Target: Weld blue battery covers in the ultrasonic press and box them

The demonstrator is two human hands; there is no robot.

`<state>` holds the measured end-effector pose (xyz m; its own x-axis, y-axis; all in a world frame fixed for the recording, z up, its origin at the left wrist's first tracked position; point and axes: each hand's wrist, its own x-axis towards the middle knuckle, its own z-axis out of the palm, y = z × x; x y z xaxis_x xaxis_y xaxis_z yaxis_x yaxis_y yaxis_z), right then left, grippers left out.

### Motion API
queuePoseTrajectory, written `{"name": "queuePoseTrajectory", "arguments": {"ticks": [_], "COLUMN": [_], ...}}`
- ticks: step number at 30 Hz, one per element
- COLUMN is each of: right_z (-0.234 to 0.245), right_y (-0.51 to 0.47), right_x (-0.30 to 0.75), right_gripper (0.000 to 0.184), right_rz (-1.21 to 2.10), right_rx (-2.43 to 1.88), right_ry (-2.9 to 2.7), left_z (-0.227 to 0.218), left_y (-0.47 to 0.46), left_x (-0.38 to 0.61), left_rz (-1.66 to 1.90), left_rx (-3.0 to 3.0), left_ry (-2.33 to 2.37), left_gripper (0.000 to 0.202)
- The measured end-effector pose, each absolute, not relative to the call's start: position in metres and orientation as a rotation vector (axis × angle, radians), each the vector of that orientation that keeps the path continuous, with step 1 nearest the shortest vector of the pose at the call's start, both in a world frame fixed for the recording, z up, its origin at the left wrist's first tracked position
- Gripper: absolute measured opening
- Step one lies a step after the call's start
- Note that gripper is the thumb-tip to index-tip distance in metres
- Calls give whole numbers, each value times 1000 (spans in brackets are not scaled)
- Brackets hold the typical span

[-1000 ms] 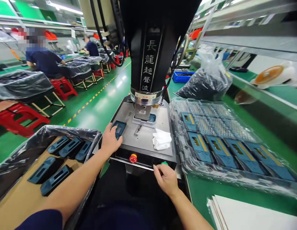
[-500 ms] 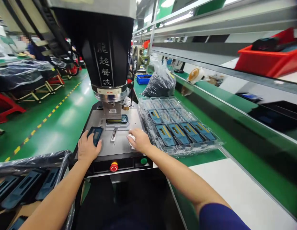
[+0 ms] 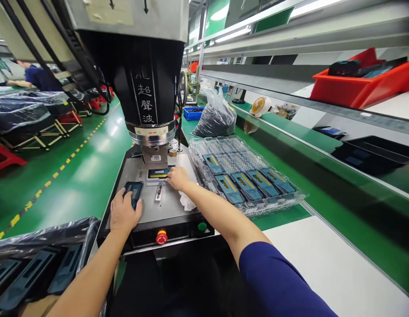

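My left hand [image 3: 125,212] rests at the left of the machine's metal base plate [image 3: 151,215], its fingers and thumb around the near end of a dark blue plastic housing [image 3: 135,189]. Under the ultrasonic welder's metal horn [image 3: 155,156], a second blue housing with a yellow strip [image 3: 155,175] lies in a pale fixture [image 3: 155,182]. At that housing's right end is my right hand [image 3: 178,178], fingertips closed on its edge; the hand partly hides it. Between the hands lies a small metal strip [image 3: 158,192]. A crumpled white wipe [image 3: 187,202] sits below my right wrist.
To the right, a clear blister tray [image 3: 220,174] holds several blue housings. A lined bin [image 3: 89,224] with more housings stands lower left. A red stop button [image 3: 161,237] and green button [image 3: 202,226] face me. Behind are a bag of dark parts [image 3: 217,116] and a blue box [image 3: 193,113].
My right hand has moved forward and left, from beside the white wipe to the housing in the fixture. The horn now sits above that housing with a gap. My left hand stays on its housing.
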<state>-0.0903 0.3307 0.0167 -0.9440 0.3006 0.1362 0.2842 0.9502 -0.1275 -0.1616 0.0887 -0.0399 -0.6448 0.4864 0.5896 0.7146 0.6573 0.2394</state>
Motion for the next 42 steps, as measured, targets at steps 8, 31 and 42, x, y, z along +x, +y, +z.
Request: {"name": "queuePoseTrajectory", "arguments": {"ticks": [8,31,42], "right_z": [13,43,-26], "right_y": [328,257,226], "right_x": [-103,49,84], "right_gripper": [32,31,44], "right_rz": [204,1385,2852], "right_rx": [-528,-379,-820], "right_ry": [-2899,-2523,-1777], "left_z": [-37,-15,8], "left_y": [90,75,42], "left_x": [-159,-126,-23], "left_rz": [-626,-1258,-2513], "left_rx": [-944,-872,-597], "left_ry": [-2424,-2221,-3029], "left_gripper": [45,40,41]}}
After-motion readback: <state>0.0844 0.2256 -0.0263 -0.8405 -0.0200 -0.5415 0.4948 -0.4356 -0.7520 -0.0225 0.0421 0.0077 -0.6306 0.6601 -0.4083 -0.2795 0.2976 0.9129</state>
